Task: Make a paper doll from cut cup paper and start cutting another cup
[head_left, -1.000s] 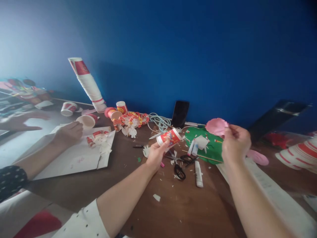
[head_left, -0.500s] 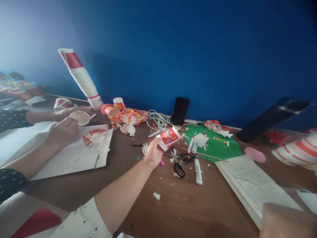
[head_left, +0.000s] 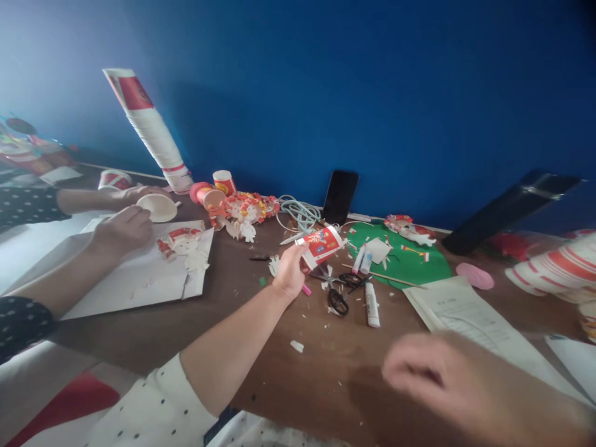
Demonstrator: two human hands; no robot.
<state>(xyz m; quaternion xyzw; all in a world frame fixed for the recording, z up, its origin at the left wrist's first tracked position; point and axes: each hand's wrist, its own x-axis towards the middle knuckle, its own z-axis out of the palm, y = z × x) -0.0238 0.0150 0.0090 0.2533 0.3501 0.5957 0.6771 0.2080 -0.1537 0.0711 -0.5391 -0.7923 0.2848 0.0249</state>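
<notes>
My left hand [head_left: 289,272] is closed around a red and white printed paper cup [head_left: 321,246], held tilted on its side above the table. Below the cup lie scissors with black handles [head_left: 338,302], among white paper scraps [head_left: 297,346]. A white glue tube [head_left: 372,305] rests to the right of the scissors. My right hand [head_left: 419,366] is over the table's front right, beside an open booklet [head_left: 470,310]. Motion smears its curled fingers, and I can make out nothing in them.
At the left, another person's hands [head_left: 123,230] hold a white paper cup [head_left: 158,208] over white card. A stack of cups [head_left: 156,139] leans on the blue wall. Paper figures [head_left: 244,214], a phone [head_left: 341,195], a green mat [head_left: 410,261] and a black bottle [head_left: 507,214] stand or lie along the back.
My right hand has come in from the lower right corner, moving left and up. My left hand keeps the cup in nearly the same place. The view has tilted slightly down.
</notes>
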